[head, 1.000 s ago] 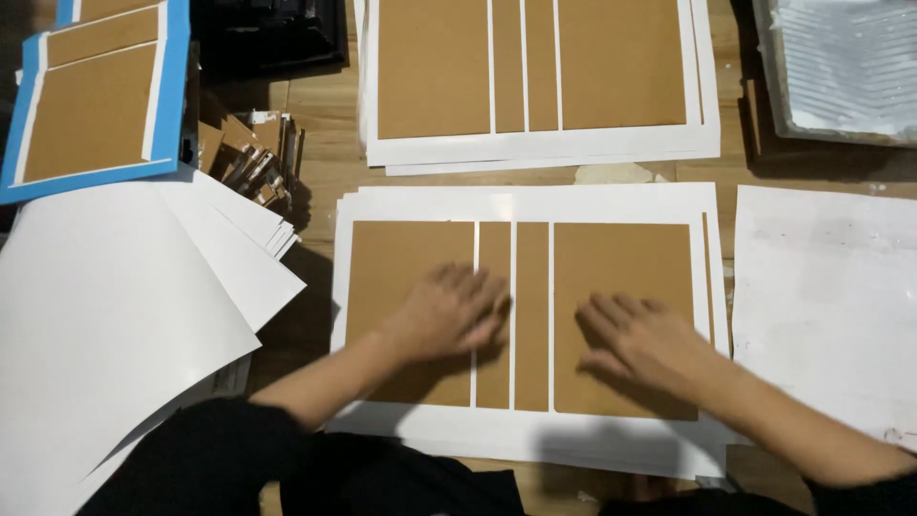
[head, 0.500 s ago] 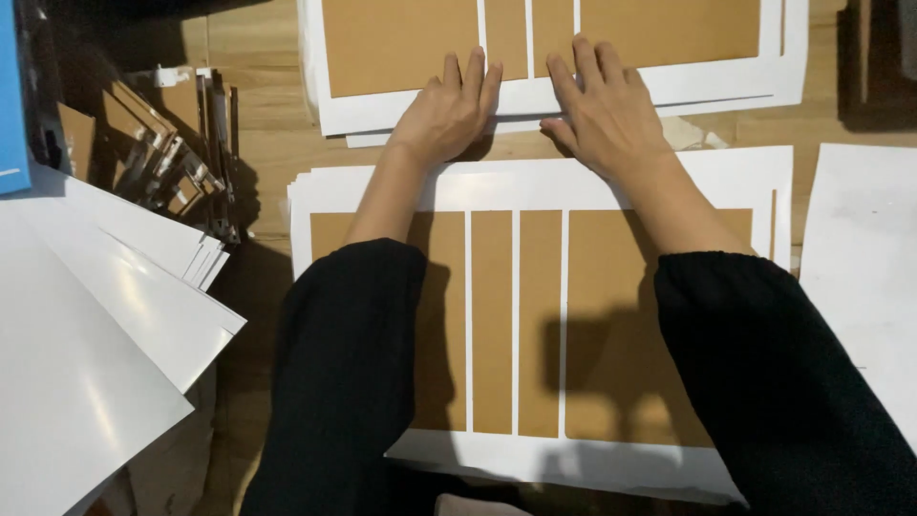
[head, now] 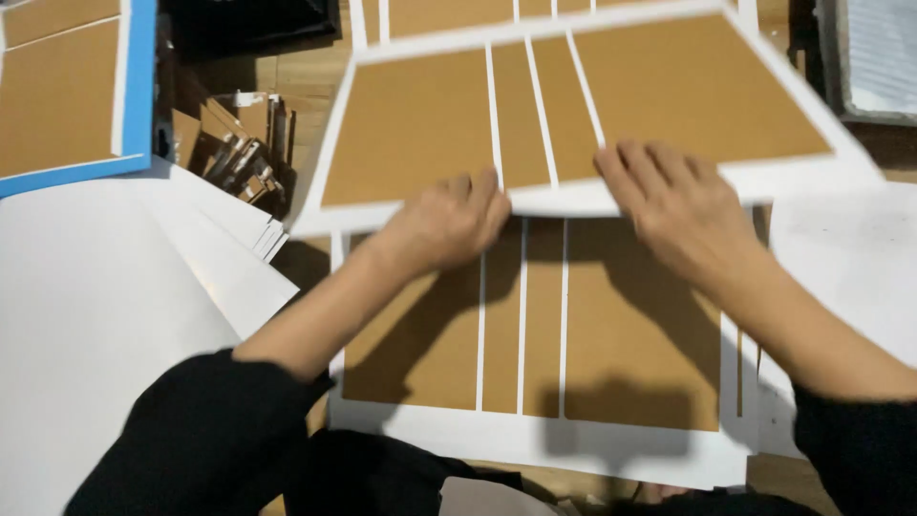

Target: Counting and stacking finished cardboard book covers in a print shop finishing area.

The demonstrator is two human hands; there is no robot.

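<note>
A white sheet with brown cardboard panels (head: pixel 573 115) is lifted off the table and tilted toward me. My left hand (head: pixel 449 225) grips its near edge at the left. My right hand (head: pixel 673 205) grips the same edge further right, fingers spread on top. Beneath it lies a second white sheet with brown cardboard panels (head: pixel 535 334), flat on a pile near me, partly shaded by my arms.
Fanned white sheets (head: pixel 115 287) lie at the left. A blue-edged sheet with brown panels (head: pixel 67 96) sits at the far left. Loose cardboard strips (head: pixel 239 143) are heaped behind the white sheets. More white sheets (head: pixel 850 258) lie at the right, with a grey tray (head: pixel 879 57) beyond.
My hands reached to the far stack, took hold of a panelled sheet, and have pulled it up and toward me over the near pile.
</note>
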